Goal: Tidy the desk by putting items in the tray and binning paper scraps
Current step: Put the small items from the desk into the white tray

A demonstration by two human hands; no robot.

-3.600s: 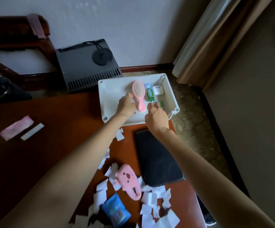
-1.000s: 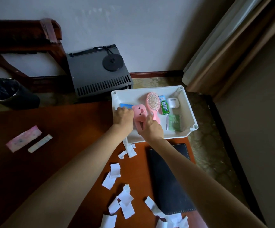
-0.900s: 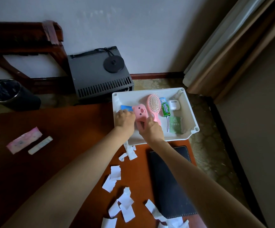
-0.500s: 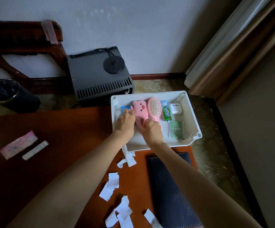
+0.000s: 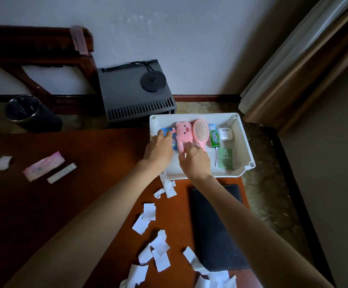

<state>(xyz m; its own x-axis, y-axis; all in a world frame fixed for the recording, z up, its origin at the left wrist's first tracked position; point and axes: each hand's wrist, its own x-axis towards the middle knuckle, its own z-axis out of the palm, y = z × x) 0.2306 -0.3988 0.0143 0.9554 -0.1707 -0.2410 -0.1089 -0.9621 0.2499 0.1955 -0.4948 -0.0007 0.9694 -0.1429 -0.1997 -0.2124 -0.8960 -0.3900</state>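
White plastic tray (image 5: 244,142) sits at the far right corner of a reddish-brown wooden desk (image 5: 85,194), seen from above. Inside it, in a row from left to right, lie a blue packet (image 5: 165,131), a pink pig toy (image 5: 183,133), a pink hairbrush (image 5: 200,131), a green gum pack (image 5: 214,138) and a white earbud case (image 5: 225,134). A green sachet (image 5: 226,159) lies nearer the front right corner.

Both bare arms reach into the tray. The left hand (image 5: 158,151) rests flat, its fingers stretched out over the blue packet. The right hand (image 5: 196,161) is at the toy's lower end with its fingers bent. I cannot tell whether it pinches the toy or only touches it.

On the desk, white paper scraps (image 5: 148,213) are scattered between the arms and toward the near edge. A black notebook (image 5: 214,225) lies just in front of the tray, partly under the right arm. Far to the left lie a pink packet (image 5: 43,169) and a white strip (image 5: 61,176) side by side.

On the floor beyond the desk stand a dark bin (image 5: 23,111) and a grey vented box (image 5: 135,94) against the wall.
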